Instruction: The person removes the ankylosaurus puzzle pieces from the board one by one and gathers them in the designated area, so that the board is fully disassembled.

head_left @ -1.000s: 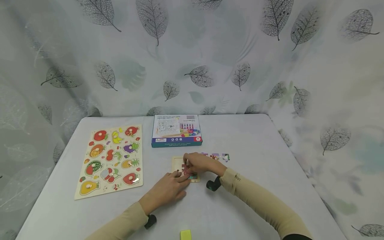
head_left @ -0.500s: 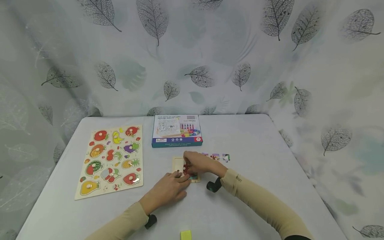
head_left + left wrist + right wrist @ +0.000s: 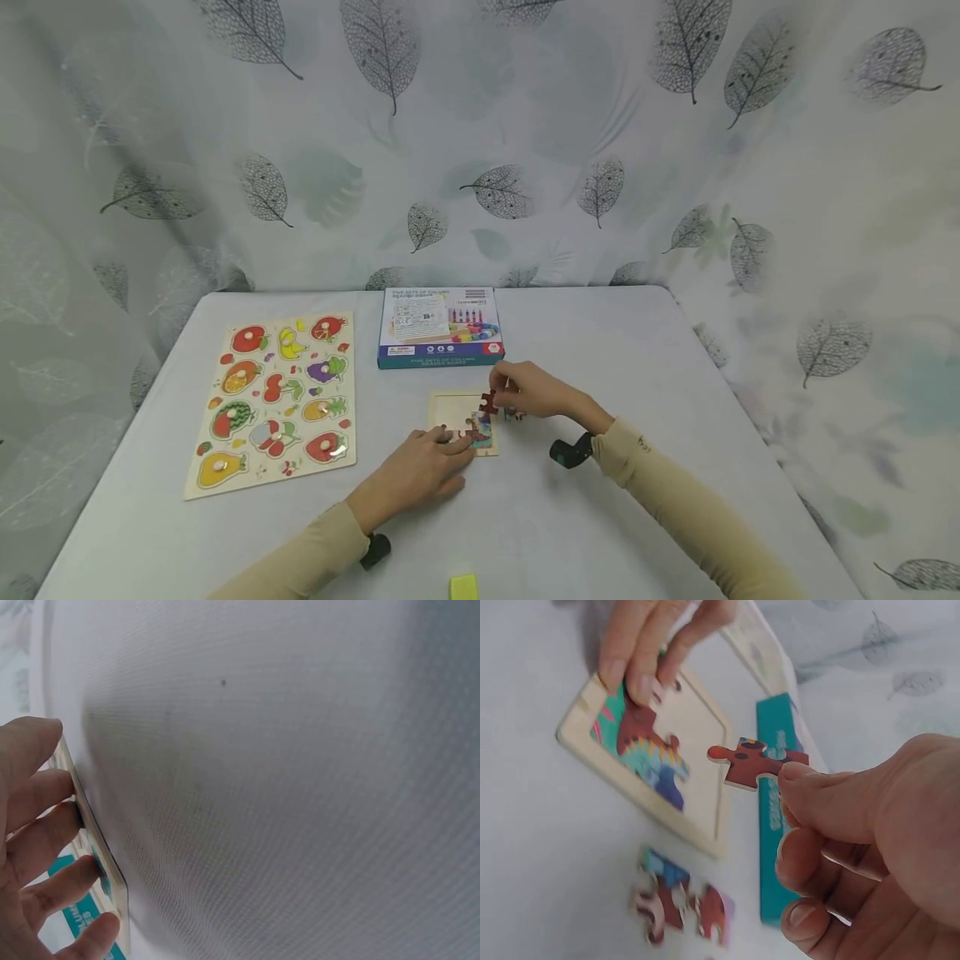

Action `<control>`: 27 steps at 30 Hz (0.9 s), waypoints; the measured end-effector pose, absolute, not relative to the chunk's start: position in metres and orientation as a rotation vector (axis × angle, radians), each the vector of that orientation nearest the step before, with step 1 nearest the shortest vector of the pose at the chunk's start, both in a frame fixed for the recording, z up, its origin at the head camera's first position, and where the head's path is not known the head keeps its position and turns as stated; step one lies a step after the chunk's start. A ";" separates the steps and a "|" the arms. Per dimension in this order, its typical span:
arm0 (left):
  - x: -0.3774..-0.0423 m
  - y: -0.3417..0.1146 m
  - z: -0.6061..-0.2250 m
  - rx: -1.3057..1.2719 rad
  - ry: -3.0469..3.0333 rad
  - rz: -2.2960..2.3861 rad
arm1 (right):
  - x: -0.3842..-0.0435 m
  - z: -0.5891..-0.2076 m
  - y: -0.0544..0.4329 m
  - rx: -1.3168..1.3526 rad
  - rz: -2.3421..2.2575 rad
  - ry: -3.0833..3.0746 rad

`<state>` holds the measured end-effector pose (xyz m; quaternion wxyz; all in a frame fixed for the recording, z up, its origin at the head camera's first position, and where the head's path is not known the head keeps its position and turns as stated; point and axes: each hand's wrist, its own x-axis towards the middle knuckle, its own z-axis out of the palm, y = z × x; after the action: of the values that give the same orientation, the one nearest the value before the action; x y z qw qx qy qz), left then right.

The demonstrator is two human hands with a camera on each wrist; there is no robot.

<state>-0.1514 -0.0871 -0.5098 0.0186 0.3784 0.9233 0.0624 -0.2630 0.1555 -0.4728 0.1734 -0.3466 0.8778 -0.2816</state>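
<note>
A dark red jigsaw piece [image 3: 751, 766] is pinched between thumb and fingers of my right hand [image 3: 536, 390], lifted above the right edge of a wooden puzzle tray [image 3: 452, 400]. Joined pieces [image 3: 649, 754] with a brown, blue and yellow-spiked picture lie in one corner of the tray; part of its bare floor shows. My left hand [image 3: 423, 467] rests with extended fingers on the tray's near-left part, its fingertips touching the pieces there and hiding some. Beside the tray, loose jigsaw pieces [image 3: 671, 896] lie on the cloth, partly hidden by my right hand in the head view.
Behind the tray stands a flat teal-edged toy box [image 3: 441, 329]. A fruit peg board [image 3: 273, 400] occupies the table's left side. A yellow block [image 3: 463, 587] lies at the near edge. Leaf-patterned curtain [image 3: 525, 125] hangs around the table [image 3: 637, 333].
My right hand has risen from the tray and moved right, taking the dark red jigsaw piece out with it. My left hand has stayed in place.
</note>
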 end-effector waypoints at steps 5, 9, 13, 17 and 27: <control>-0.152 -0.088 -0.510 1.158 2.851 0.222 | -0.262 -0.465 0.182 -0.883 -0.832 2.522; -0.152 -0.088 -0.509 1.153 2.849 0.236 | -0.260 -0.467 0.200 -0.842 -0.824 2.531; -0.152 -0.088 -0.509 1.158 2.853 0.238 | -0.259 -0.474 0.215 -0.808 -0.798 2.531; -0.151 -0.087 -0.508 1.166 2.857 0.235 | -0.259 -0.481 0.225 -0.793 -0.771 2.538; -0.153 -0.088 -0.509 1.145 2.852 0.225 | -0.262 -0.488 0.229 -0.751 -0.764 2.557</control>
<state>-0.1528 -0.0878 -0.5089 0.0303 0.3714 0.9251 0.0729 -0.2616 0.2292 -0.4882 0.1833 -0.2663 0.9066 -0.2710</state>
